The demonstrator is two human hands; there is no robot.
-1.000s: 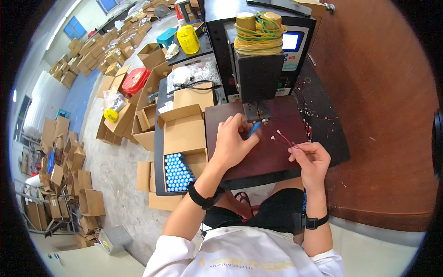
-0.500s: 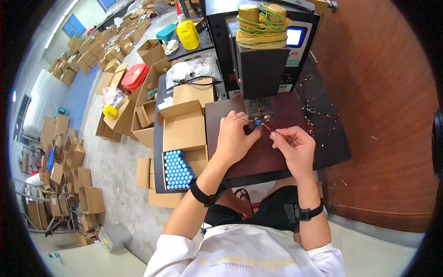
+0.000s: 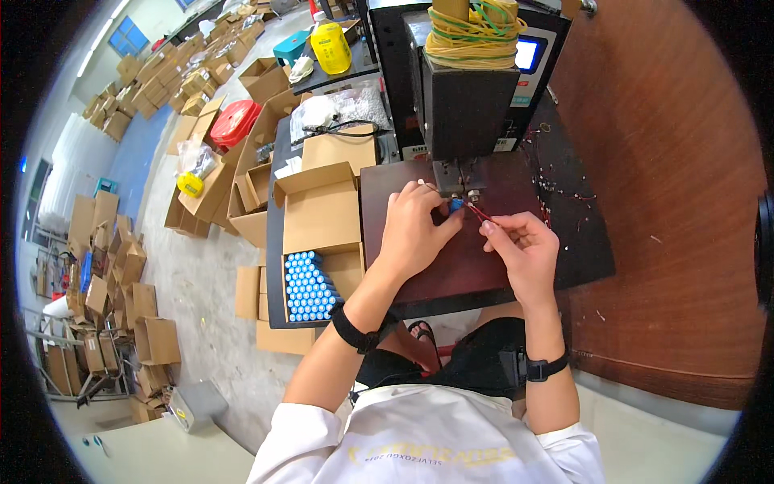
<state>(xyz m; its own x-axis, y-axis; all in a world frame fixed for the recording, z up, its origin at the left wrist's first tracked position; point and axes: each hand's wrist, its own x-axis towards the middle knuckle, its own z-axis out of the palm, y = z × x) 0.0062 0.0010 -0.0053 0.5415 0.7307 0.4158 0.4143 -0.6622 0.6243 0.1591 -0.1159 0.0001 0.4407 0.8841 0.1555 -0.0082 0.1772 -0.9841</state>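
My left hand [image 3: 415,227] is closed around a small blue battery cell [image 3: 456,205], held just below the metal electrodes [image 3: 473,196] of a black spot welder [image 3: 470,113]. Only one end of the cell shows past the thumb and fingers. My right hand [image 3: 528,248] pinches a thin red and black wire lead [image 3: 479,212] between thumb and forefinger. The lead's tip reaches the cell's visible end; whether it touches the metal is too small to tell. Beneath both hands lies a dark reddish-brown board [image 3: 395,194].
Left of the board, an open cardboard box [image 3: 322,230] holds rows of blue battery cells [image 3: 308,290]. Loose wire leads [image 3: 556,181] lie to the right by a brown wooden panel [image 3: 669,210]. A yellow bottle [image 3: 330,48] stands behind. Cartons [image 3: 161,89] cover the floor leftward.
The whole view has shifted slightly. Both hands keep nearly the same place at the electrodes, and a little more of the blue cell shows beside my left thumb.
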